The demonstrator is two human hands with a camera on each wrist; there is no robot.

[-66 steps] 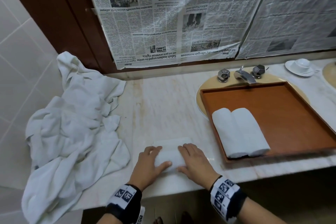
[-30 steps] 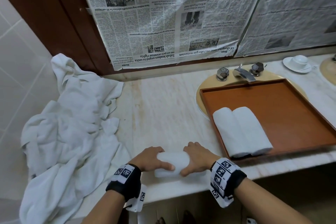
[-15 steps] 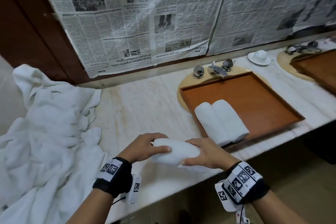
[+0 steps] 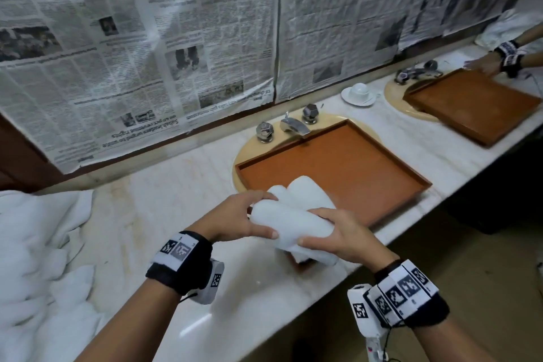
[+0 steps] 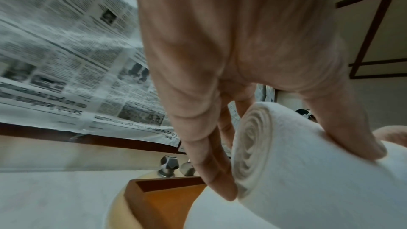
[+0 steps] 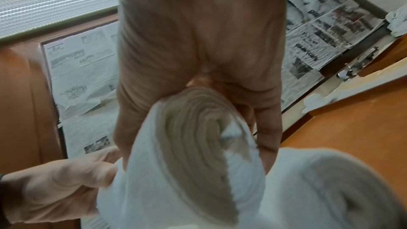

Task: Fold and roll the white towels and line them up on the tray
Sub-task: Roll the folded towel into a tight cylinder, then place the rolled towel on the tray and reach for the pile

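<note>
Between the fingertips of both hands, a rolled white towel [image 4: 291, 228] hangs above the near-left corner of the tray [image 4: 367, 176]. Left hand [image 4: 235, 219] curls fingers and thumb round one end; right hand [image 4: 342, 239] grips the other end likewise. Just beyond the fingers, two rolled towels [image 4: 305, 192] lie side by side on the tray. Handling judgement: terry cloth is light, soft and compressible, not fragile, but the spiral may loosen. Hold both ends with thumbs across the outer flap, and release only once the roll is seated beside its neighbours.
</note>
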